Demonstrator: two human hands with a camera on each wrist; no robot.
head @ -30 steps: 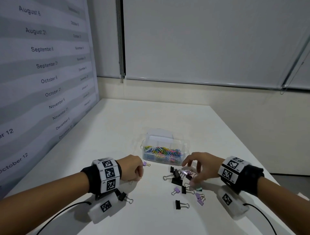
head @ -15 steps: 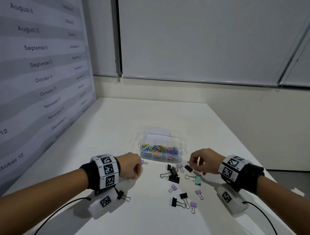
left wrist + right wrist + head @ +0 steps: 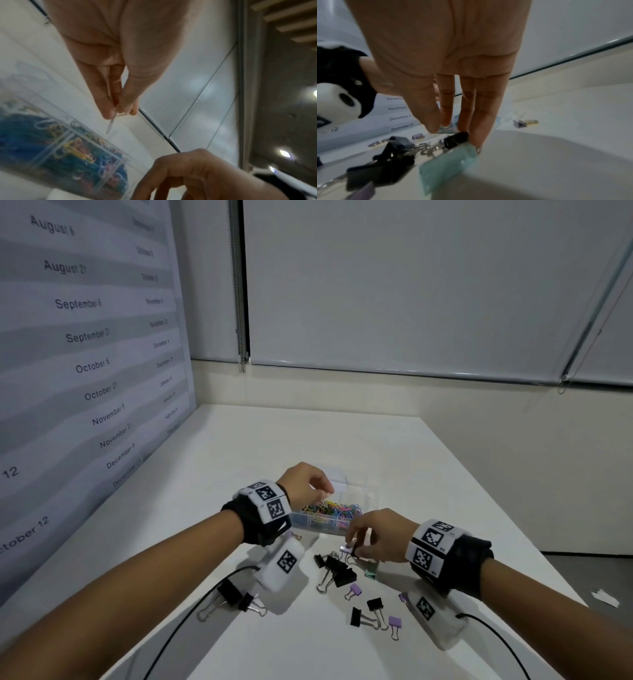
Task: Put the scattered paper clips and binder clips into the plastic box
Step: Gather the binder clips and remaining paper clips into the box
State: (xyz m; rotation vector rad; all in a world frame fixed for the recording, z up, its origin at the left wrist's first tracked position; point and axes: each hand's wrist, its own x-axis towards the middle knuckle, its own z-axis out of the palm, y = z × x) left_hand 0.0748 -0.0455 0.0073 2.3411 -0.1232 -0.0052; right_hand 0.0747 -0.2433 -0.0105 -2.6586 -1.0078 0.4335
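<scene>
A clear plastic box (image 3: pixel 325 527) (image 3: pixel 77 155), full of coloured paper clips (image 3: pixel 329 508), stands mid-table. Over it hovers my left hand (image 3: pixel 327 491) (image 3: pixel 118 112), thumb and fingers pinching a thin pale paper clip (image 3: pixel 111 122). Just in front of the box, my right hand (image 3: pixel 351 546) (image 3: pixel 440 128) points down at the table. It holds a small black binder clip (image 3: pixel 456 139) at its fingertips, and thumb and forefinger touch a small purple one (image 3: pixel 344 548). A mint clip (image 3: pixel 447 166) lies under that hand. Several black and purple binder clips (image 3: pixel 337 571) lie scattered nearer me.
Two black binder clips (image 3: pixel 236 594) lie apart at the left, beside the left wrist cable (image 3: pixel 191 614). A dated poster wall (image 3: pixel 89 364) runs along the table's left side. The table's right edge (image 3: pixel 496 525) drops to the floor, where a paper scrap (image 3: pixel 606 597) lies.
My left hand has risen from the table in front of the box to above its open top. My right hand has come down again onto the clips.
</scene>
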